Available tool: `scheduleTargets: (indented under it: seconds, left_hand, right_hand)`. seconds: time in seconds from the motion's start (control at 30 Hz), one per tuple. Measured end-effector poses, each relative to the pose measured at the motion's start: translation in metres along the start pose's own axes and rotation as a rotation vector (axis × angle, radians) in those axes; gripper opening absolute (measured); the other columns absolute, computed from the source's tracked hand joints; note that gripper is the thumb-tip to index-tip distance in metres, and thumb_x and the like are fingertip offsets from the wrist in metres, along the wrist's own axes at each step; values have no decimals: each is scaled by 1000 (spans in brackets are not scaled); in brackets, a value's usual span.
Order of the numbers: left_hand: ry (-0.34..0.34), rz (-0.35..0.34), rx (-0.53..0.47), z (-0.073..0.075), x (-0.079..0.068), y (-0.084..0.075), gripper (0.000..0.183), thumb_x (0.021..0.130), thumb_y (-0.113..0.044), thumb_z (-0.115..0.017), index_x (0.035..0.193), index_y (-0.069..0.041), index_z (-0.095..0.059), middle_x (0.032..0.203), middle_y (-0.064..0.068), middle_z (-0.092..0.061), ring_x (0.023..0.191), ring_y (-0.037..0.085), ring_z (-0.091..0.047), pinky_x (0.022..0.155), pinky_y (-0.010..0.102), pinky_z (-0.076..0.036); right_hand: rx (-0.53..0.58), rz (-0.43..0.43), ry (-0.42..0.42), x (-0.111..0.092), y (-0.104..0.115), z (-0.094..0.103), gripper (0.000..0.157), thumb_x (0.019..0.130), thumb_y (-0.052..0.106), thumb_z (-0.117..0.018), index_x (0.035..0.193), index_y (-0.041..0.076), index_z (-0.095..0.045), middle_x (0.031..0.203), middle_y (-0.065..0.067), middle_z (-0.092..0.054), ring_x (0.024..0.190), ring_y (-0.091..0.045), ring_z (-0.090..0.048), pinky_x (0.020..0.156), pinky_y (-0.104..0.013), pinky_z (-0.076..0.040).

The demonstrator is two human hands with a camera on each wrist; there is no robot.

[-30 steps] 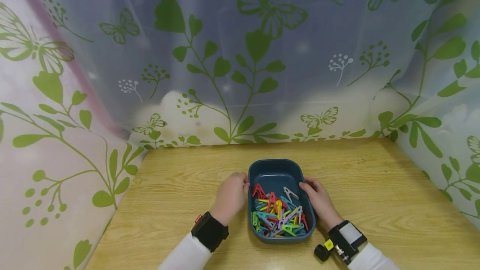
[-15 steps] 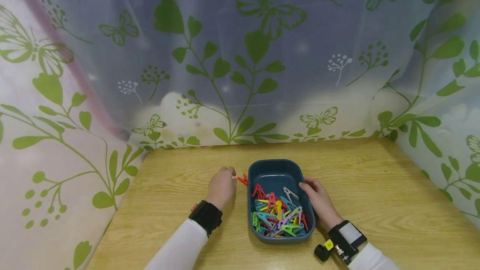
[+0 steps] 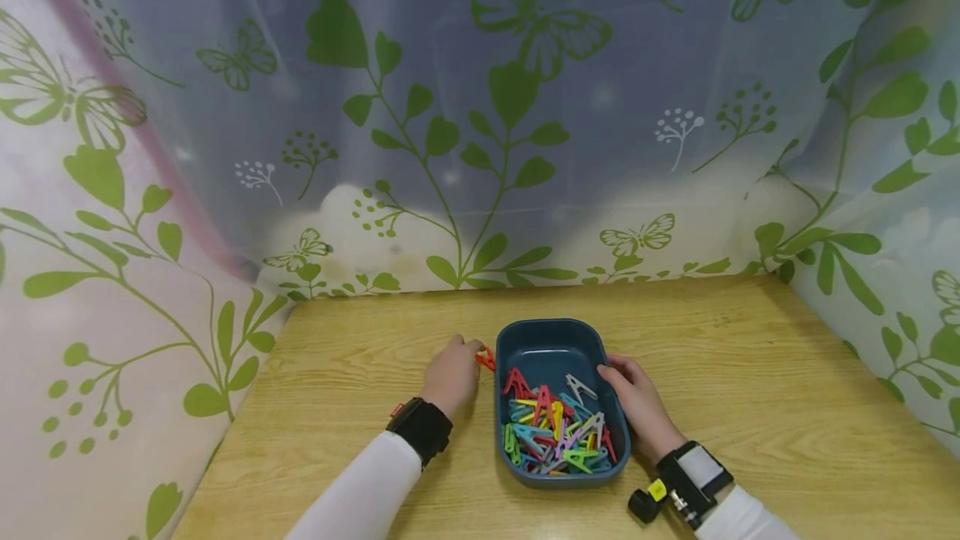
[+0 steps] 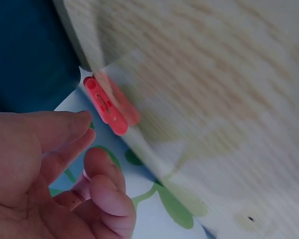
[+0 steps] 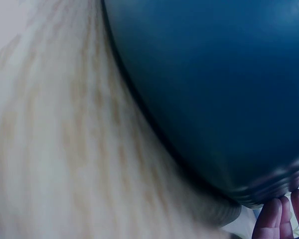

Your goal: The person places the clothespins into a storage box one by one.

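Note:
A dark blue plastic basin (image 3: pixel 551 332) holds a heap of coloured clothespins (image 3: pixel 558 432) in its near part. Just outside its left wall, a single red clothespin (image 3: pixel 486 359) lies on the wooden table. My left hand (image 3: pixel 452 375) is beside this clothespin; in the left wrist view, the thumb and loosely bent fingers (image 4: pixel 107 169) have a gap between them and stand apart from the red pin (image 4: pixel 105 105). On the other side, my right hand (image 3: pixel 643 407) grips the basin's right wall, thumb at the rim. Its fingertips (image 5: pixel 271 211) show against the outer wall in the right wrist view.
The wood-grain table (image 3: pixel 360 357) extends around the basin. Behind it and along both sides hangs a curtain (image 3: pixel 420 215) printed with green leaves and butterflies. A black wrist strap with a small camera (image 3: pixel 645 505) sits near the basin's front right corner.
My left hand draws back leftward from the basin's wall, uncovering the red clothespin, then comes back right towards it. The right hand and the basin stay put.

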State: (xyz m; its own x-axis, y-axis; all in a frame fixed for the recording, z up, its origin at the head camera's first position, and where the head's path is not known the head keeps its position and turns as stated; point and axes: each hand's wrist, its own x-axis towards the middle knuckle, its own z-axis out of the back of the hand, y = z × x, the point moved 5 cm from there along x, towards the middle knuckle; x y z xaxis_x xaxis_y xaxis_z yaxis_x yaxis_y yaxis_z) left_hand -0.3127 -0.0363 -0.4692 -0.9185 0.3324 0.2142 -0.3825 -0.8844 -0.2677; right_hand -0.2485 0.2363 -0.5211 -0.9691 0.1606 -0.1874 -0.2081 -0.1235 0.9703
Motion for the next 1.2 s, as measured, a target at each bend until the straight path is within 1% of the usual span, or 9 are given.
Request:
scheduleTargets:
  seconds: [0.17,0.3,0.4,0.53,0.63,0.77,0.93,1.07,1.2]
  left_hand:
    - [17,-5,10,-5,0,-1,25,95,-4,-66,118,-9,-72,100,14,-63,70,26,-64,60,39,-55]
    - [17,2,23,-7,0,0,23,96,-5,-67,117,-10,-73,100,13,-63,72,26,-65,61,40,-56]
    - [6,2,29,-8,0,0,20,95,-6,-69,114,-9,-73,97,12,-63,71,26,-65,60,41,-56]
    - [2,9,29,-8,-1,0,18,93,-5,-70,111,-9,-74,93,12,-61,69,26,-64,59,40,-55]
    - [7,16,29,-9,-1,1,17,94,-4,-69,109,-8,-74,93,12,-62,70,26,-64,60,40,-55]
    - [11,23,36,-9,-1,1,13,93,-1,-67,103,-7,-73,91,12,-61,71,27,-64,61,41,-55]
    - [30,32,64,-9,0,2,8,91,1,-69,92,-7,-70,87,11,-60,73,27,-64,61,40,-55]
    - [39,44,73,-9,0,3,10,93,2,-67,88,-7,-70,85,10,-62,74,26,-66,62,40,-55]
    - [16,43,86,-8,-1,3,13,93,2,-65,84,-7,-68,83,11,-62,73,27,-67,61,41,-55]
  right_hand:
    - [-4,-8,2,2,-2,1,58,107,38,-53,151,3,-41,146,-21,-50,126,-30,-53,92,-27,-45]
    - [-6,-20,5,4,-4,1,59,106,39,-53,153,4,-40,148,-21,-48,128,-30,-52,94,-28,-44]
    - [-6,-20,1,4,-3,1,59,106,39,-54,152,4,-40,148,-21,-49,127,-30,-52,94,-28,-44]
    - [0,-13,-7,3,-2,1,57,106,38,-54,151,3,-42,145,-20,-50,125,-30,-53,92,-26,-45]
    - [10,-14,-12,1,-1,1,56,106,37,-54,150,3,-43,144,-20,-51,123,-29,-54,90,-25,-46]
    - [16,-18,-11,0,-1,0,56,106,37,-54,150,3,-43,143,-19,-51,123,-28,-54,90,-24,-46]
    - [23,-11,-5,1,-1,0,57,106,37,-54,150,2,-42,144,-20,-50,124,-29,-53,90,-23,-46]
    - [24,-15,-9,1,-1,0,57,106,37,-54,150,3,-42,143,-19,-51,121,-27,-54,88,-22,-46]
    - [25,-20,-8,1,-2,1,56,106,37,-54,150,3,-42,143,-20,-51,120,-27,-55,88,-22,-47]
